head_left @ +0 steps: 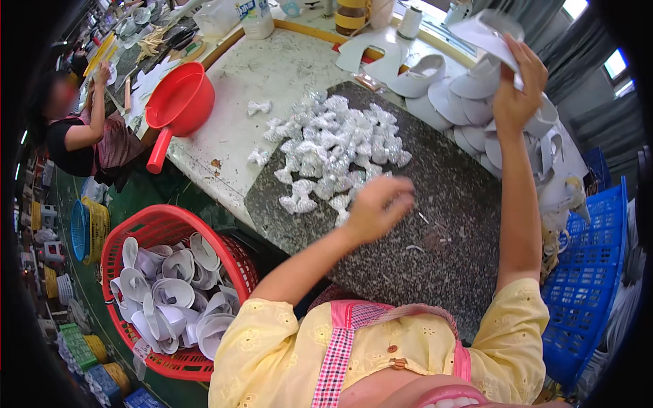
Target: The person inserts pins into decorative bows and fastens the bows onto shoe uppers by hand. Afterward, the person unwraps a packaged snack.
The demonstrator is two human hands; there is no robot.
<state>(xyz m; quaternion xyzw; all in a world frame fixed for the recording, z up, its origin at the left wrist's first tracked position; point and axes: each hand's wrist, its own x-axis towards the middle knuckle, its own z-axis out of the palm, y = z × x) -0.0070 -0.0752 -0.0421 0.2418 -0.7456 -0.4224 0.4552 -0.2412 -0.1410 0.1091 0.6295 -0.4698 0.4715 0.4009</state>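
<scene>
My right hand (520, 85) is raised at the far right, its fingers closed on a white curved strap-like piece (484, 35). Below it, a heap of similar white curved pieces (459, 102) lies along the table's right side. My left hand (379, 207) is over the dark speckled stone slab (435, 272), beside the near edge of a pile of silvery-white glitter bows (333, 139). Its fingers are bent and smeared by motion, so whether they hold anything is unclear. A few bows lie apart to the left of the pile.
A red basket (163, 211) full of white curved pieces stands at lower left. A red plastic dipper (183, 102) sits at the table's left edge. At right is a blue basket (592, 272). Bottles and a thread spool (409, 24) stand at the back. Another person (75, 129) works at upper left.
</scene>
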